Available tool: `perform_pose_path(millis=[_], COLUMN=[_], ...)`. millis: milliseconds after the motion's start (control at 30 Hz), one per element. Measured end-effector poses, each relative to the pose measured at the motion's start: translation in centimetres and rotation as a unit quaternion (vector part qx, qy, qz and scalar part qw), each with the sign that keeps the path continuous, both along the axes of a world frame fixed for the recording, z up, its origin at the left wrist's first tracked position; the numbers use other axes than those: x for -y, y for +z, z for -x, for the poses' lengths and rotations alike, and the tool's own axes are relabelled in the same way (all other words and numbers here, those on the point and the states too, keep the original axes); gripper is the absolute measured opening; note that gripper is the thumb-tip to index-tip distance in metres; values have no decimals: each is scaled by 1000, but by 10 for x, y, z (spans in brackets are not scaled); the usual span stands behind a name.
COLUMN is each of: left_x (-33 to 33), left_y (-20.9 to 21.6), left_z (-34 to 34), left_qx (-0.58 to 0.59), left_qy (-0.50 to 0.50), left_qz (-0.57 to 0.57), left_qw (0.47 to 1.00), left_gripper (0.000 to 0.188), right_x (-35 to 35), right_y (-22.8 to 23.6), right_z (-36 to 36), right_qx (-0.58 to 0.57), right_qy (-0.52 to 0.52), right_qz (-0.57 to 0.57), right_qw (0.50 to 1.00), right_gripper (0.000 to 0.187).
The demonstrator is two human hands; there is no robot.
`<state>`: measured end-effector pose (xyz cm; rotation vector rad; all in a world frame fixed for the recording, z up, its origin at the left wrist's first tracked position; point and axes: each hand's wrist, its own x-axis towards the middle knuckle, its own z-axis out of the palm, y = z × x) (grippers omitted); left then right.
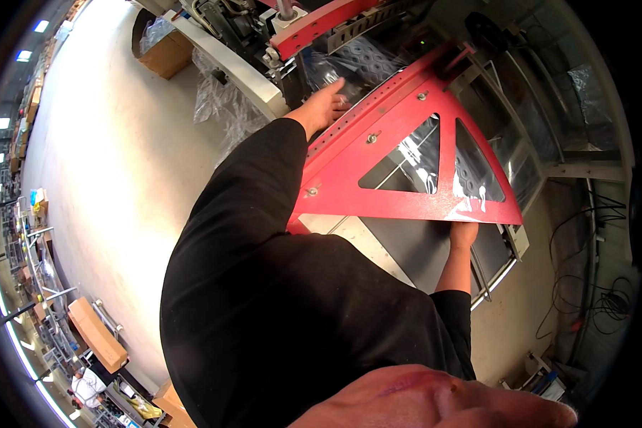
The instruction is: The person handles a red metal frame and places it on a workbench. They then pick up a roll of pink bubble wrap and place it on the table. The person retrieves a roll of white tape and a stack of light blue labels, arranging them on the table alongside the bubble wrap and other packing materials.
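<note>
My left hand [327,108] is over the far side of the machine, fingers stretched out and apart. It is next to clear plastic film [324,71] that lies beyond the red frame's straight edge; whether the fingertips touch the film is hard to see. The red metal frame [442,207], a large quarter-round plate with cut-out windows and bolts, spans the space in front of me. Beneath its near edge goes my right hand [464,234], whose fingers are hidden by the plate. Through the windows I see shiny clear film [419,153] over a dark surface.
A red curved bar [321,28] and machine parts stand at the far side. Crumpled plastic [225,100] hangs by a pale metal beam [228,68], near an open cardboard box [165,57]. Loose black cables [610,303] lie on the right. Shelving and cartons [96,335] stand far left.
</note>
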<state>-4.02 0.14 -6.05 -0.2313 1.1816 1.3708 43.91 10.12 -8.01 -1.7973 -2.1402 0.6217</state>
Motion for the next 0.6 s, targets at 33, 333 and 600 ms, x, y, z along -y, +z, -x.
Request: perform_pose_path(millis=[33,333,600], left_x=[-2,1,-18], left_y=[7,-8,8], left_z=[-6,7,-14], left_qx=[21,-102,-114], left_qy=[-40,11,-122], left_qz=[-32,32,-88], left_qw=[998,994,982], left_gripper=[48,33,36], right_x=[0,28,55], right_y=[-6,26,22], right_z=[3,17,-16], right_qx=[-24,-31,-3], right_qy=[21,84,75], right_qz=[-34,-73,-150], right_qw=[999,993,986], right_gripper=[44,41,46])
